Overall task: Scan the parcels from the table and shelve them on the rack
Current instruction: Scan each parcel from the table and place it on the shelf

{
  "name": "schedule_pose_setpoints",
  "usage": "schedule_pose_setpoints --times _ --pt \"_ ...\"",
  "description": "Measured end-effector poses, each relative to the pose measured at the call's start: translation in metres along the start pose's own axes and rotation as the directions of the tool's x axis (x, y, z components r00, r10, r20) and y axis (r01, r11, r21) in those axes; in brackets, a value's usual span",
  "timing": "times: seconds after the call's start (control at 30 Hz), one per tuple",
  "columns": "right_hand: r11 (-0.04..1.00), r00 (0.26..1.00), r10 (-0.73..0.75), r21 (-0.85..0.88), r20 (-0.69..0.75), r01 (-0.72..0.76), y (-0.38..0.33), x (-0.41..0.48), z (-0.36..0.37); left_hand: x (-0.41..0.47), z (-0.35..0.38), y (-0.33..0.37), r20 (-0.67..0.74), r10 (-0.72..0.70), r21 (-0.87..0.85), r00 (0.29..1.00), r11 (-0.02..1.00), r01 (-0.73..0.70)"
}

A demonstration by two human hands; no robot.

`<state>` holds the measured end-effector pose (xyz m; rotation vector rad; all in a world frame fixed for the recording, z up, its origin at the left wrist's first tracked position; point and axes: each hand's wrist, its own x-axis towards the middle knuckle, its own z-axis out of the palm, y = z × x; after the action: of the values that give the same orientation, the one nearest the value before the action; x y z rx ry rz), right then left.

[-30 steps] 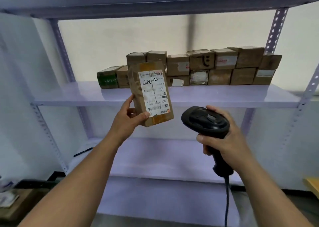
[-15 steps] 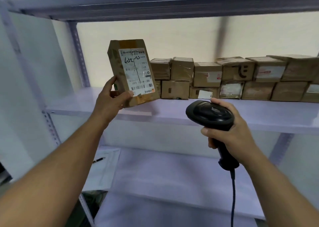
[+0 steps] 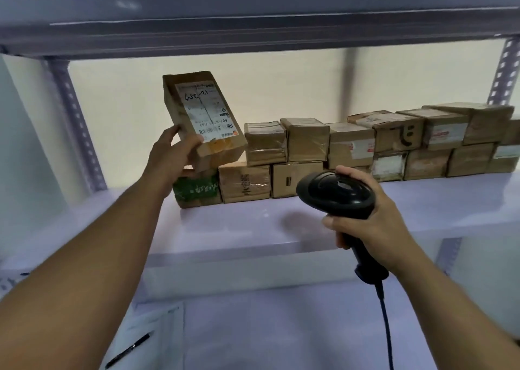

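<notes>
Parcel (image 3: 204, 121) gripped at lower end by left hand (image 3: 171, 155), raised over green box (image 3: 197, 190) at left end of stacked row (image 3: 365, 141) on rack shelf (image 3: 253, 223); scanner (image 3: 337, 193) clasped in right hand (image 3: 377, 223), nearer camera, aimed away from label. Judged scanned, placement pending; many parcels already shelved, table out of view. Long axis near upright, top tilted left, label facing viewer
</notes>
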<state>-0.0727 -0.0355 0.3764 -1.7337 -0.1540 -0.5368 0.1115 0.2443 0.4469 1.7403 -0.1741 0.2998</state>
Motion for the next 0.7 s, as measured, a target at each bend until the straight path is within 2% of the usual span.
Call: schedule_pose_setpoints --times 0.23,0.33,0.47,0.57,0.7 --pt "0.999 0.994 0.008 -0.041 -0.111 -0.013 0.008 0.01 0.024 0.054 0.01 -0.001 0.201 -0.071 0.127 0.977 0.991 0.046" --pt "0.998 0.99 0.01 -0.064 -0.143 -0.02 0.012 0.012 0.032 0.064 0.013 -0.006 0.211 -0.08 0.175 0.974 0.984 0.042" --pt "0.997 0.987 0.025 -0.074 -0.162 -0.037 0.013 0.012 0.039 0.067 0.012 -0.016 0.237 -0.027 0.206 0.971 0.978 -0.023" --pt "0.996 0.987 0.02 -0.085 -0.156 -0.034 0.012 0.01 0.041 0.064 0.013 -0.025 0.281 0.052 0.274 0.958 0.953 -0.132" --pt "0.994 0.989 0.005 -0.105 -0.145 -0.02 0.011 0.008 0.04 0.06 0.019 -0.031 0.239 0.125 0.297 0.963 0.935 -0.195"
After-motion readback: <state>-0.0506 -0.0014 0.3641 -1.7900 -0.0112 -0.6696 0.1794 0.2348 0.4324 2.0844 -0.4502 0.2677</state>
